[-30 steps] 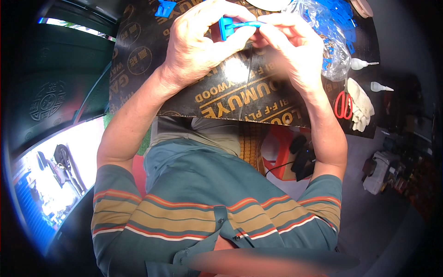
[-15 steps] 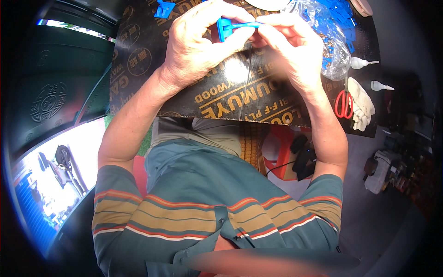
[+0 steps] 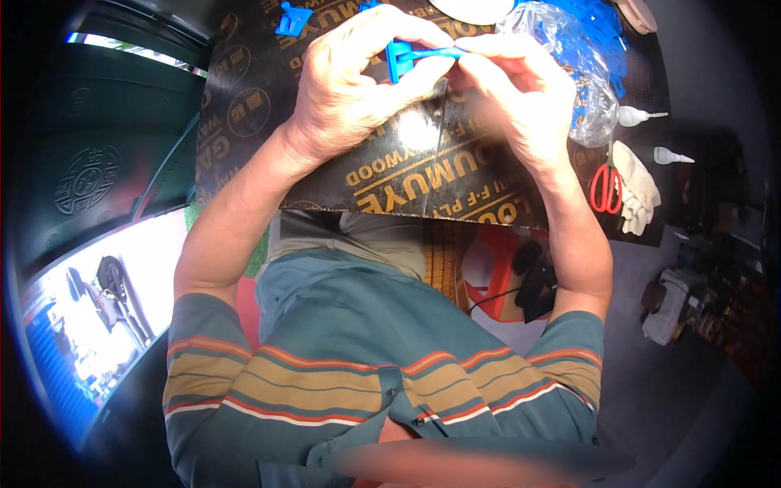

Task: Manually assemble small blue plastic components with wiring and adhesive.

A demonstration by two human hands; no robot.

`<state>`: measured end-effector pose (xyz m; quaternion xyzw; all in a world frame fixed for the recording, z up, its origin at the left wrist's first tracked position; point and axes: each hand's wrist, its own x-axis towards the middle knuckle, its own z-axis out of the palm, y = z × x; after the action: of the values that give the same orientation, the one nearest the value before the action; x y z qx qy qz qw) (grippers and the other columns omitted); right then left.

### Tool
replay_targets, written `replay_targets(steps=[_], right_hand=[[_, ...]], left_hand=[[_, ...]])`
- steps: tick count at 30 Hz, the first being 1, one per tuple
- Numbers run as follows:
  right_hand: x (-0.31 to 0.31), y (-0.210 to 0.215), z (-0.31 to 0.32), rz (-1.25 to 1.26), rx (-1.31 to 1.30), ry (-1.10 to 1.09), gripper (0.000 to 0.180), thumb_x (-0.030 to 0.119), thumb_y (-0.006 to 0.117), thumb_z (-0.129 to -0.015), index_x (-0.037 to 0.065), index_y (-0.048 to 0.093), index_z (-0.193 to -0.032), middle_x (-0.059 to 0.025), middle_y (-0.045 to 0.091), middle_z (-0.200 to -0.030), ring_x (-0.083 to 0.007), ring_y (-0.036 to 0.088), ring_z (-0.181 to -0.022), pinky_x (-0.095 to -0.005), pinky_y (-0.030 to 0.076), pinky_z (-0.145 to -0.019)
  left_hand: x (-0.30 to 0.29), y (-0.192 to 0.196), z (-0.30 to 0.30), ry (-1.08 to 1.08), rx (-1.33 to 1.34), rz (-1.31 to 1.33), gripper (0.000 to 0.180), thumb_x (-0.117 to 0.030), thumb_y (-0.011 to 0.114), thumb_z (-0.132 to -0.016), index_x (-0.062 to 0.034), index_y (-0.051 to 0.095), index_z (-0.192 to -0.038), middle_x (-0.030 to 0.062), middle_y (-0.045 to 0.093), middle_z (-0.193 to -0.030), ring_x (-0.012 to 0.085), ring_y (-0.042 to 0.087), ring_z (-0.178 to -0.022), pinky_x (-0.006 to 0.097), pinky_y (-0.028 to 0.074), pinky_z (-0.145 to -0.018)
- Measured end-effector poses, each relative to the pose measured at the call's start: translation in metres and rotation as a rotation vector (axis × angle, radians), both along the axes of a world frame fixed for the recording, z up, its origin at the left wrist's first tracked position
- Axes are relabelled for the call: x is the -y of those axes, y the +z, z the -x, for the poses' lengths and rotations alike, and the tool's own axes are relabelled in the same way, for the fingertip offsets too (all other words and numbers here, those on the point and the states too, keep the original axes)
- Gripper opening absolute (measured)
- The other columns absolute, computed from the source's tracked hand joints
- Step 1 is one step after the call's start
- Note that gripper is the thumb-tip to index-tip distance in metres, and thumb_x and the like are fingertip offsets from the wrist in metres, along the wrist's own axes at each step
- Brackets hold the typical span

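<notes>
Above the dark plywood tabletop, a blue plastic part (image 3: 400, 62) with a flat plate at one end and a slim stem is held between my two hands. My left hand (image 3: 350, 77) is closed around it, thumb below the stem and fingers above. At the stem's right end, the fingertips of my right hand (image 3: 517, 81) pinch together; whether something small is in them besides the stem tip cannot be made out. Another blue plastic part (image 3: 293, 18) lies on the table beyond my left hand, and one more (image 3: 370, 5) is partly hidden behind its fingers.
At the right stand a clear plastic bag (image 3: 590, 102) and a heap of blue parts (image 3: 598, 32). Nearer lie red-handled scissors (image 3: 605, 189), a white glove (image 3: 637, 191) and two small white nozzle bottles (image 3: 641, 115). A white round item (image 3: 472, 8) sits at the far edge.
The blue part has tilted slightly and sits a little lower in view, still between both hands. Both hands keep nearly the same grip; the whole scene has shifted slightly downward.
</notes>
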<state>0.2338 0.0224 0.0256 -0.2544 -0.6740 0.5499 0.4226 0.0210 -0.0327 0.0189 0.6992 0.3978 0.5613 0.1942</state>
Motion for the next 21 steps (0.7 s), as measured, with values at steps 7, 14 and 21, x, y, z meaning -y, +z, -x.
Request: replay_targets(steps=[7, 14, 21], right_hand=[[0.0004, -0.0011, 0.0001, -0.008, 0.006, -0.013, 0.022, 0.003, 0.075, -0.097, -0.002, 0.073, -0.119, -0.0105, 0.078, -0.103, -0.0127, 0.073, -0.091, -0.0245, 0.060, -0.079], [0.0003, -0.0017, 0.0002, -0.018, 0.012, -0.017, 0.022, 0.003, 0.075, -0.097, -0.001, 0.072, -0.118, -0.0101, 0.078, -0.102, -0.0129, 0.074, -0.092, -0.0246, 0.060, -0.080], [0.0003, -0.0041, 0.0000, 0.051, -0.031, 0.017, 0.024, 0.005, 0.077, -0.097, -0.002, 0.071, -0.120, -0.0106, 0.076, -0.108, -0.0142, 0.074, -0.096, -0.0257, 0.060, -0.084]], left_hand=[[-0.0010, -0.0008, 0.0002, -0.002, -0.007, -0.018, 0.021, 0.003, 0.082, -0.088, 0.0002, 0.075, -0.107, 0.0051, 0.074, -0.102, 0.0113, 0.069, -0.093, 0.025, 0.055, -0.084], [0.0004, 0.0022, -0.0001, 0.014, -0.034, -0.034, 0.020, 0.004, 0.082, -0.087, 0.0005, 0.074, -0.105, 0.0051, 0.073, -0.100, 0.0113, 0.069, -0.092, 0.025, 0.055, -0.083], [-0.0019, 0.0007, 0.0017, 0.042, -0.089, -0.117, 0.022, 0.005, 0.082, -0.085, 0.0008, 0.074, -0.104, 0.0067, 0.073, -0.099, 0.0142, 0.070, -0.090, 0.027, 0.055, -0.082]])
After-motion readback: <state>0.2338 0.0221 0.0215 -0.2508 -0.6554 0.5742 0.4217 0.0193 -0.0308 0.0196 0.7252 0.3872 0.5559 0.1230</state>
